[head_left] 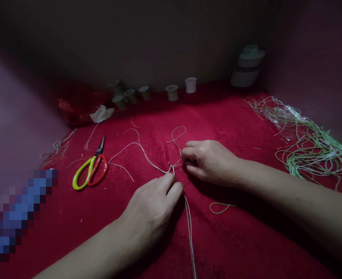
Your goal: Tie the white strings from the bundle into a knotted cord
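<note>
Thin pale cords [190, 236] run from the bottom edge up under my left hand [159, 199], whose fingers are closed on them in a pinch. Just beyond its fingertips the cords meet in a small knot [171, 167], and loose ends curve away to the left. My right hand [201, 159] is beside the knot on the right, with fingers curled together around cord strands that lead from the knot. A looped cord end [179, 133] lies above, between the hands. Another small green loop [220, 208] rests on the red cloth [235, 240] below my right hand.
Scissors [97, 166] with yellow and red handles lie at the left. Several thread spools [172, 93] and a crumpled tissue [101, 114] are at the back. A white container [246, 69] stands back right. Tangled green and white cords [313, 151] lie at the right.
</note>
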A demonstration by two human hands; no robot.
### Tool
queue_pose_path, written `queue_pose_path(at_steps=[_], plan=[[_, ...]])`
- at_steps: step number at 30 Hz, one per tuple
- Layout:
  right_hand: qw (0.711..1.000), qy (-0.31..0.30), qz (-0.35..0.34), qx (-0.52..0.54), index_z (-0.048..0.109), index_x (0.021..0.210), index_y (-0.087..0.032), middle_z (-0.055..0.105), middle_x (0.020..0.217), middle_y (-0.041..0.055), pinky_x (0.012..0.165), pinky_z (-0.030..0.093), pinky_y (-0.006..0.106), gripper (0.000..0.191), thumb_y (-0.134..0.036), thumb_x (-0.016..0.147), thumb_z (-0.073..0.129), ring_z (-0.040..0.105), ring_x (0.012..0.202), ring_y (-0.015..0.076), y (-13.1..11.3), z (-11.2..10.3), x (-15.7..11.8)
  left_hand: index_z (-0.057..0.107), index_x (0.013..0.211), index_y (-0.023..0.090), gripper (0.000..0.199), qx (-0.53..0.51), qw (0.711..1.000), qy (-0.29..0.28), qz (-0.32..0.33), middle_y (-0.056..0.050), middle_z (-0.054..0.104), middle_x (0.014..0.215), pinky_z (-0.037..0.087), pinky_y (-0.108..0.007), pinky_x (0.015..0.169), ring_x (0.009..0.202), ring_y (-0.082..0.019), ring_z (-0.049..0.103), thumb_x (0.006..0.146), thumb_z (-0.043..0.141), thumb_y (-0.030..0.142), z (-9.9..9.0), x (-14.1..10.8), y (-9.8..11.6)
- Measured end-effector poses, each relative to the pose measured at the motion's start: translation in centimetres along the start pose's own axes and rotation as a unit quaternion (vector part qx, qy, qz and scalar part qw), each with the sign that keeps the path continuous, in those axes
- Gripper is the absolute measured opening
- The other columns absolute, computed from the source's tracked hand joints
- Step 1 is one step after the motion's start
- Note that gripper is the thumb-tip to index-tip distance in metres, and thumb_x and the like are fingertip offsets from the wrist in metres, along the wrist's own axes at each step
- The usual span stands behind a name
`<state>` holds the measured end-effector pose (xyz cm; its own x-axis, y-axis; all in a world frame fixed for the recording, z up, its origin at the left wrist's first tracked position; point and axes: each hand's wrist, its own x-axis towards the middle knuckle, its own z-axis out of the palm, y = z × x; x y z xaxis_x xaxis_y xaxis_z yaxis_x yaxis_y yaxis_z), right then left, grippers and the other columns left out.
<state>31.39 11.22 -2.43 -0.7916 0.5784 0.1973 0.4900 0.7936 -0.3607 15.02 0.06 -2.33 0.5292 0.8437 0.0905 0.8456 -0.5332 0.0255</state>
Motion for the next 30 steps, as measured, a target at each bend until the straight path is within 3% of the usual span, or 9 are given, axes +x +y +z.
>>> queue_pose_path(at_steps=[6, 11, 16, 19, 21, 26, 30], plan=[[0.995, 0.029, 0.004, -0.091, 0.061, 0.079, -0.017, 0.055, 0.074, 0.0023, 0.049, 0.017, 0.027, 0.016, -0.02, 0.079, 0.045, 0.037, 0.054, 0.0081, -0.4, 0.5, -0.2, 0.049, 0.076, 0.015, 0.02, 0.015, 1.0, 0.003, -0.002, -0.003, 0.045, 0.073, 0.035, -0.026, 0.053, 0.06, -0.013, 0.037, 0.088, 0.034, 0.013, 0.0, 0.2, 0.0], [0.993, 0.049, 0.001, -0.104, 0.06, 0.079, -0.018, 0.055, 0.073, 0.0012, 0.048, 0.015, 0.027, 0.016, -0.021, 0.079, 0.045, 0.034, 0.052, 0.0083, -0.3, 0.7, -0.2, 0.047, 0.073, 0.015, 0.018, 0.02, 1.0, -0.002, -0.005, -0.002, 0.044, 0.071, 0.035, -0.026, 0.051, 0.058, -0.013, 0.036, 0.087, 0.036, 0.013, -0.1, 0.3, -0.1], [0.998, 0.05, 0.021, -0.005, 0.06, 0.072, -0.016, 0.055, 0.071, 0.0011, 0.053, 0.024, 0.024, 0.011, -0.02, 0.073, 0.05, 0.04, 0.058, 0.0083, 0.2, 0.7, -0.1, 0.047, 0.076, 0.016, 0.017, 0.024, 1.0, -0.012, -0.009, -0.002, 0.045, 0.073, 0.037, -0.027, 0.053, 0.059, -0.013, 0.037, 0.087, 0.035, 0.013, -0.1, 0.1, -0.2], [0.995, 0.033, 0.039, 0.088, 0.063, 0.072, -0.016, 0.056, 0.068, 0.0004, 0.057, 0.028, 0.022, 0.012, -0.015, 0.071, 0.051, 0.043, 0.061, 0.0081, 0.7, 0.5, 0.1, 0.048, 0.082, 0.017, 0.015, -0.025, 0.999, -0.021, -0.012, -0.003, 0.047, 0.077, 0.04, -0.027, 0.055, 0.06, -0.013, 0.04, 0.086, 0.035, 0.011, -0.3, 0.0, -0.2], [0.988, 0.024, 0.05, 0.143, 0.065, 0.073, -0.016, 0.057, 0.067, 0.0002, 0.058, 0.029, 0.021, 0.014, -0.014, 0.071, 0.051, 0.044, 0.061, 0.0079, 0.9, 0.3, 0.3, 0.048, 0.091, 0.017, 0.014, -0.093, 0.995, 0.005, -0.026, -0.003, 0.049, 0.081, 0.042, -0.026, 0.059, 0.065, -0.013, 0.045, 0.085, 0.037, 0.011, -0.7, 0.0, -0.3], [0.972, 0.018, 0.054, 0.228, 0.066, 0.076, -0.014, 0.057, 0.065, 0.0, 0.058, 0.031, 0.02, 0.015, -0.015, 0.073, 0.052, 0.046, 0.06, 0.0072, 1.3, 0.1, 0.3, 0.05, 0.098, 0.015, 0.015, -0.147, 0.969, 0.168, -0.107, -0.004, 0.052, 0.09, 0.043, -0.026, 0.074, 0.081, -0.012, 0.05, 0.084, 0.045, 0.012, -1.2, 0.4, -1.7], [0.967, 0.031, 0.036, 0.251, 0.066, 0.077, -0.013, 0.058, 0.066, 0.0001, 0.059, 0.033, 0.02, 0.014, -0.016, 0.074, 0.052, 0.047, 0.061, 0.007, 1.6, 0.4, 0.1, 0.055, 0.098, 0.016, 0.015, -0.173, 0.956, 0.179, -0.155, -0.004, 0.055, 0.093, 0.044, -0.025, 0.074, 0.084, -0.012, 0.053, 0.085, 0.048, 0.019, -1.1, 1.4, -2.9]])
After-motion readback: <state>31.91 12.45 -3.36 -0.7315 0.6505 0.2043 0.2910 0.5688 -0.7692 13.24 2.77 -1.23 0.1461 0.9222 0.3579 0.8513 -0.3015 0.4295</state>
